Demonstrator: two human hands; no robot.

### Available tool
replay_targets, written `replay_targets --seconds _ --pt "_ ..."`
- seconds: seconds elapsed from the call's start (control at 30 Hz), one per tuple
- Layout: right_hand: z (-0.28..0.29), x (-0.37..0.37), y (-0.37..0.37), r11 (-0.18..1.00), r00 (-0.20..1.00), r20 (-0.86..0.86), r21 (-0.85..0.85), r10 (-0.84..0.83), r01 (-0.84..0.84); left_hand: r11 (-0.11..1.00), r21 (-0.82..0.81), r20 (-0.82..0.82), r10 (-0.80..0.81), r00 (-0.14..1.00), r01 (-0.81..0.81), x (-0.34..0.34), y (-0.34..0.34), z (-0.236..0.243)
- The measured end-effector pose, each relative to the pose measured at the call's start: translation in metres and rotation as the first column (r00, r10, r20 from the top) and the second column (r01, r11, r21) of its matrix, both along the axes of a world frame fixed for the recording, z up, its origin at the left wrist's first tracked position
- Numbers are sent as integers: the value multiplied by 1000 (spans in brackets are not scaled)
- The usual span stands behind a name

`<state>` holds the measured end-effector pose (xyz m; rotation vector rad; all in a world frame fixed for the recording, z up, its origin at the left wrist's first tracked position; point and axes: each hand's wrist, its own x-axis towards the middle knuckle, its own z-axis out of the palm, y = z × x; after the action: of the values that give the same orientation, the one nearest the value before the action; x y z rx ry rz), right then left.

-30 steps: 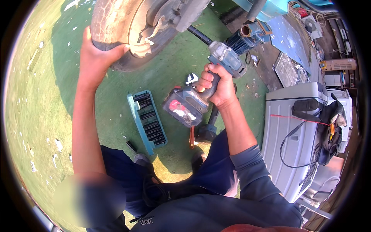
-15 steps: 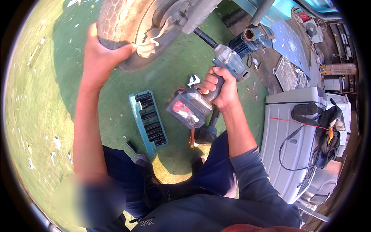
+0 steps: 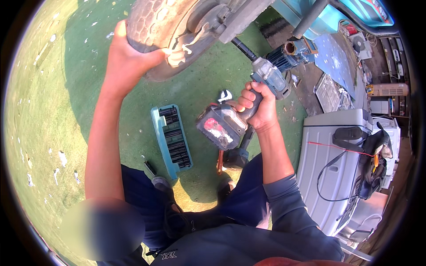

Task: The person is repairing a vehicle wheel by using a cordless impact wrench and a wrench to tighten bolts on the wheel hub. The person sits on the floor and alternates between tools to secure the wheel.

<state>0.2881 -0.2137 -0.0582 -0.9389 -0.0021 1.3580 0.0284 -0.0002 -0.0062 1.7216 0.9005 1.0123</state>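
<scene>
My left hand [image 3: 132,66] grips the lower edge of a worn wheel [image 3: 153,24], with the thumb against its rusty, flaking rim and the fingers spread round the tyre tread. My right hand [image 3: 261,108] is wrapped round the handle of a cordless impact wrench [image 3: 268,74]. A long black socket [image 3: 244,48] on its nose points up to the metal frame [image 3: 242,20] beside the wheel; whether its tip sits on a fastener is hidden. The tool's large battery [image 3: 219,127] faces me. Below lies an open teal socket case [image 3: 162,142] holding several black sockets.
On the green ground are an adjustable wrench [image 3: 225,95], a second power tool [image 3: 237,157] and a loose socket [image 3: 150,168] near my foot. A blue motor [image 3: 284,57] stands beyond my right hand. At right, a grey-white cabinet [image 3: 326,164] carries a black tool bag [image 3: 372,166].
The whole view has shifted slightly, so the wheel, hands and impact wrench appear a little farther right. Both grips stay the same.
</scene>
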Motion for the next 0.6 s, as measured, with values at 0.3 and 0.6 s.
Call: replay_targets --seconds 0.3,0.6 --pt "-2 1 -1 1000 1000 25 -20 -7 8 1000 14 29 2 1000 -2 1 4 -8" --pt "1 -1 1 1000 997 75 -21 11 -10 1000 -1 28 13 1000 -13 0 0 -8"
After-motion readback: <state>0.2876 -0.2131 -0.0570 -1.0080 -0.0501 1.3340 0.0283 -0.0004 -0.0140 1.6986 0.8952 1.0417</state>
